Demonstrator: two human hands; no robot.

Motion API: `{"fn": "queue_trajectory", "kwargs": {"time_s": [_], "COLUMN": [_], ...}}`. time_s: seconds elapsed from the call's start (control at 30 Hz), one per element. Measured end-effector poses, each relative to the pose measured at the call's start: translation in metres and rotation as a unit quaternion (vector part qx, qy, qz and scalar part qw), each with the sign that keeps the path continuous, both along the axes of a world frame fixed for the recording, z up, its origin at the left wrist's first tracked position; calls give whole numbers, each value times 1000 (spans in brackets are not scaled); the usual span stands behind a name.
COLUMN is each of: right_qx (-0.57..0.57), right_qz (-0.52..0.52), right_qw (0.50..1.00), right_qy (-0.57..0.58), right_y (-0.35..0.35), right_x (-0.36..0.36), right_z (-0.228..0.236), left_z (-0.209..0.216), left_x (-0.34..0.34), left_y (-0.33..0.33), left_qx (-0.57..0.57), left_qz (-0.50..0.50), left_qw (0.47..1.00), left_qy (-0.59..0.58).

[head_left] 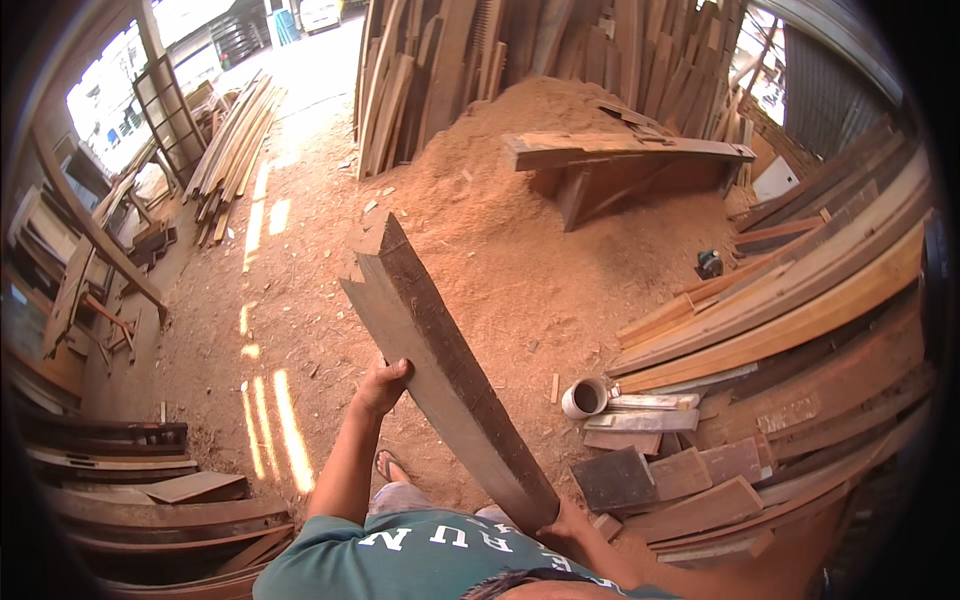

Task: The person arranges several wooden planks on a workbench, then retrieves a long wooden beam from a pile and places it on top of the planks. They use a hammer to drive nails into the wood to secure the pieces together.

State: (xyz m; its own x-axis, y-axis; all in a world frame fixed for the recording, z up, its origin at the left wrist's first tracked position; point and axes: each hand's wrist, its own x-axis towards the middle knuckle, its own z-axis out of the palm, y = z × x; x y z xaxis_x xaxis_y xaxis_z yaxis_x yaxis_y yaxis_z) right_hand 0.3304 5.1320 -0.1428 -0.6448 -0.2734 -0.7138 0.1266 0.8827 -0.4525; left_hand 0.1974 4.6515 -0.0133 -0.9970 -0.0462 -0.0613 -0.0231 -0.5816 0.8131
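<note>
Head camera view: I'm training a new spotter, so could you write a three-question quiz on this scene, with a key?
1. Which hand is closer to the far end of the long brown wooden beam?
2. True or false: a small white round container stands to the right of the beam.
3. The person's short-sleeved cloth shirt is: a) red b) green c) yellow.

Key: 1. The left hand; 2. True; 3. b.

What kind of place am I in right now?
It looks like a woodworking shop or timber yard, partly roofed. Rows of rough boards lean upright at the back, reddish sawdust is heaped in front of them, and long planks lie stacked on the right.
</note>
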Motion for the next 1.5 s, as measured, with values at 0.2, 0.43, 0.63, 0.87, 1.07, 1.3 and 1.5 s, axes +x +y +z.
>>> {"fn": "queue_trajectory", "kwargs": {"time_s": [0.2, 0.43, 0.63, 0.87, 1.07, 1.3, 1.5], "right_qx": [71, 100, 101, 84, 23, 65, 63], "right_qz": [49, 147, 240, 351, 420, 524, 598], "right_qw": [996, 983, 961, 926, 900, 843, 793], "right_qy": [-18, 40, 87, 106, 117, 102, 100], "right_y": [-157, -350, -503, -696, -881, -1092, -1280], "right_x": [-17, -71, -132, -189, -247, -281, -261], "right_z": [26, 48, 42, 31, 38, 49, 56], "left_z": [-43, -18, 20, 22, 18, 12, -2], "left_x": [48, 92, 136, 202, 220, 267, 327], "left_y": [-188, -391, -517, -652, -781, -917, -1043], "left_qx": [31, 29, 8, 3, 21, 46, 89], "left_qz": [34, 122, 237, 355, 457, 554, 627], "left_qw": [999, 992, 971, 932, 888, 830, 772], "left_qy": [-20, 5, 20, 75, 50, 39, 51]}}
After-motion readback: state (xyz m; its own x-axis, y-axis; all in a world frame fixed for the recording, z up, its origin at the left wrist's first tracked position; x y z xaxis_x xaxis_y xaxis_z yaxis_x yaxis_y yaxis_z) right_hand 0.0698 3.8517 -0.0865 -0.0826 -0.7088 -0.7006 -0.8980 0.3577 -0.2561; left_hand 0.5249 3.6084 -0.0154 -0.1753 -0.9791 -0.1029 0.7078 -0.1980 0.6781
